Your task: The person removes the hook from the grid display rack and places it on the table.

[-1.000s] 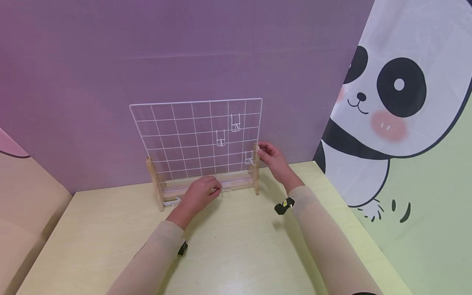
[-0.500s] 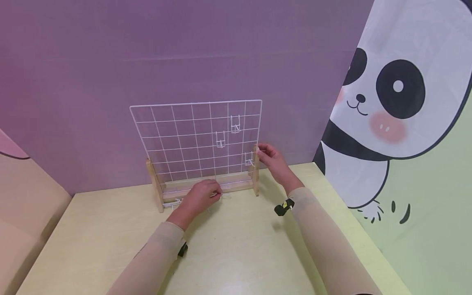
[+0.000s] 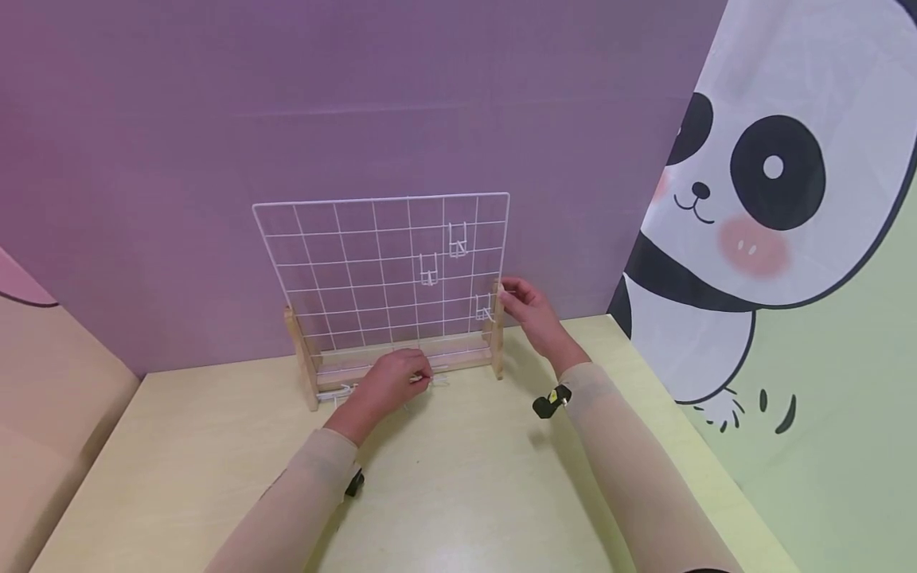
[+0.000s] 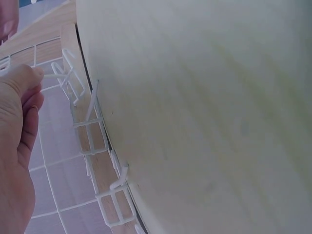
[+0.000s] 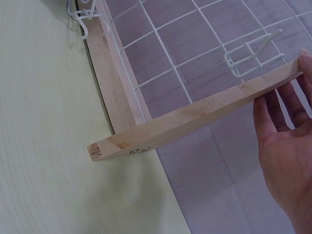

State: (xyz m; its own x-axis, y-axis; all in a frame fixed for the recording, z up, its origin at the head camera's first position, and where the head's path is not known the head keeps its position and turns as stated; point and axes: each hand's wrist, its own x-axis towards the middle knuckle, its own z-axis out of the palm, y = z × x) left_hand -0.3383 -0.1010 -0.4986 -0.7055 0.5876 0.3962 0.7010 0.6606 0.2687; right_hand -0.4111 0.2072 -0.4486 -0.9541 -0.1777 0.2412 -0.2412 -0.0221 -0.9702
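Note:
My left hand [image 3: 390, 386] is low in front of a white wire grid panel [image 3: 380, 199]. In the left wrist view its thumb and fingers pinch the prong of a white wire hook [image 4: 73, 78], close over the wooden bottom rail. My right hand [image 3: 536, 317] holds the upper part of the stand's right wooden upright [image 5: 195, 111], thumb on one side and fingers on the other. Three similar hooks hang on the grid's right half: an upper hook [image 3: 458, 248], a middle hook [image 3: 429, 277] and a lower hook [image 5: 251, 56] beside the right upright.
More white hooks [image 4: 90, 136] lie along the bottom rail [image 3: 466, 362], left of the pinched one. The left wooden upright [image 3: 304, 362] carries the grid's other side. Behind the pale table [image 3: 444, 485] rises a purple wall [image 3: 358, 95], with a panda picture [image 3: 781, 263] at right.
My left hand has dropped slightly, and the hook's end shows lower beside its fingertips. The right hand has kept its place on the upright.

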